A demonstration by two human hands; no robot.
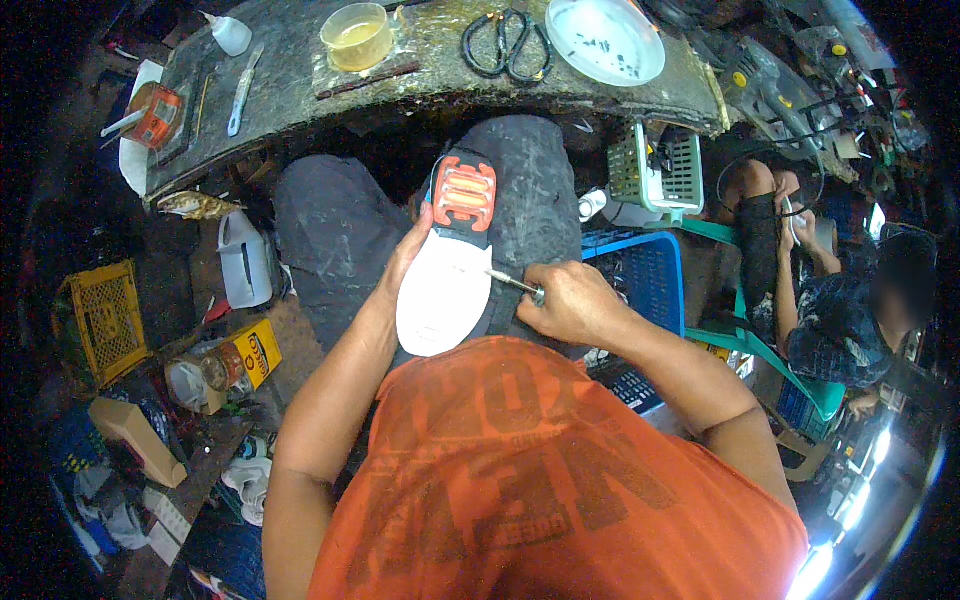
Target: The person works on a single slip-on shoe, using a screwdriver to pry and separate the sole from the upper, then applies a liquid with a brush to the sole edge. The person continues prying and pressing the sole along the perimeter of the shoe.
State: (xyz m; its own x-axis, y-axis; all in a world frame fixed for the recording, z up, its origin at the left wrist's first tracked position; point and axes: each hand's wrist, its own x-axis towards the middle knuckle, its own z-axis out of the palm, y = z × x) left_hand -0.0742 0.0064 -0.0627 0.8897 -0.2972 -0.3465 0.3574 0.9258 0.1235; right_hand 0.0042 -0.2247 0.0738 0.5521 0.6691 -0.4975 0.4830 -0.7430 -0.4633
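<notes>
My left hand (408, 250) holds a shoe sole upright on my lap, its thumb along the left side. The sole has a white rounded part (440, 300) nearer me and a dark far part with an orange-red piece (464, 190) bearing bar shapes. My right hand (565, 300) is closed round the handle of a slim metal tool (515, 281), whose tip meets the right edge of the white part. The fingertips of my left hand behind the sole are hidden.
A worn bench (250, 150) ahead holds scissors (505, 45), tubs, a knife and a bottle. Baskets (650, 170), a blue crate (660, 280), a yellow crate (112, 315), boxes and shoes crowd both sides. Another person (835, 320) sits at the right, hands on an object.
</notes>
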